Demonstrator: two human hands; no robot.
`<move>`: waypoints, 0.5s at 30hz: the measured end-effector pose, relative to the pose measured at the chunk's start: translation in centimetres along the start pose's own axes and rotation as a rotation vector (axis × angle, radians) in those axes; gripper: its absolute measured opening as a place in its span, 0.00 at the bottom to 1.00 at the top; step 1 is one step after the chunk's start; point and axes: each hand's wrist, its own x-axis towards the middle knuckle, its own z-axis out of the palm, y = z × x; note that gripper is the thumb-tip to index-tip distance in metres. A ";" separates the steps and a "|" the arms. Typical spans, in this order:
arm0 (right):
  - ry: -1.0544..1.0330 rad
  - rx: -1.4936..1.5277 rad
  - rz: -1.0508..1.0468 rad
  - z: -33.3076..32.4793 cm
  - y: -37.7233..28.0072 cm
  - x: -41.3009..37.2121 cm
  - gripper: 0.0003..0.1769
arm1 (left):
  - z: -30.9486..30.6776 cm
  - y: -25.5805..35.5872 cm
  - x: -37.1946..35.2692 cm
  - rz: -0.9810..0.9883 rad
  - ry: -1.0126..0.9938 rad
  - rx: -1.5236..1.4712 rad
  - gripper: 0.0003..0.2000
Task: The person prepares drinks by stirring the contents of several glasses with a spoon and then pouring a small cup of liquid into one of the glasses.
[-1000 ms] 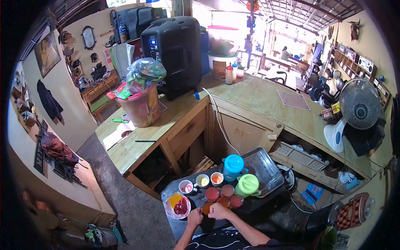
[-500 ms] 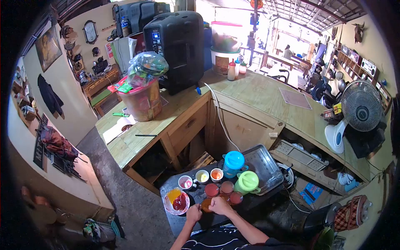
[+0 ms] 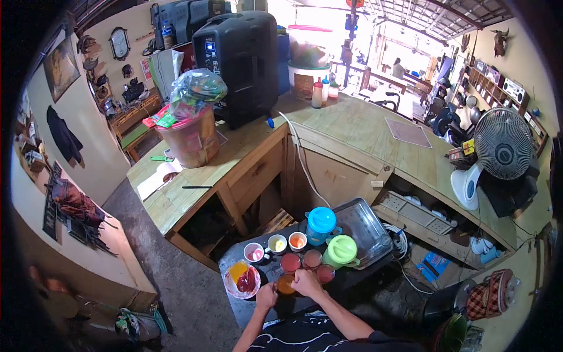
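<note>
- Right hand (image 3: 306, 283): at the near edge of the bench (image 3: 246, 312). The fingers are curled onto the cup of orange liquid (image 3: 285, 285) and appear to grip it, which keeps it upright.
- Left hand (image 3: 267, 295): set against the same cup from the opposite side, as a brace. At this size it cannot be told whether its fingers are open or closed.
- Cup of orange liquid: upright between both hands, the cup closest to the near edge and so the easiest to reach.
- Filled cups (image 3: 290, 262): a tight cluster just behind the hands, reddish and brown contents.
- Mugs (image 3: 277, 243): a row of three toward the far edge, kept apart by colour.
- Plate (image 3: 241, 280): by the left edge, with yellow and red contents.
- Blue-lidded jug (image 3: 321, 223) and green-lidded jug (image 3: 341, 250): upright with lids on, beside the metal tray (image 3: 366, 226) at the far right corner.
</note>
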 end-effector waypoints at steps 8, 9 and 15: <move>-0.418 0.194 0.016 1.0 0.6 -0.2 0.10 | -0.2 -0.2 -0.3 -0.001 -0.021 -0.003 0.08; -0.323 0.250 0.015 1.0 0.9 0.0 0.10 | -0.1 0.1 0.1 0.018 -0.013 -0.014 0.09; -0.012 -0.031 0.004 0.4 0.5 -0.3 0.10 | 0.1 -0.1 0.3 0.002 0.011 -0.002 0.08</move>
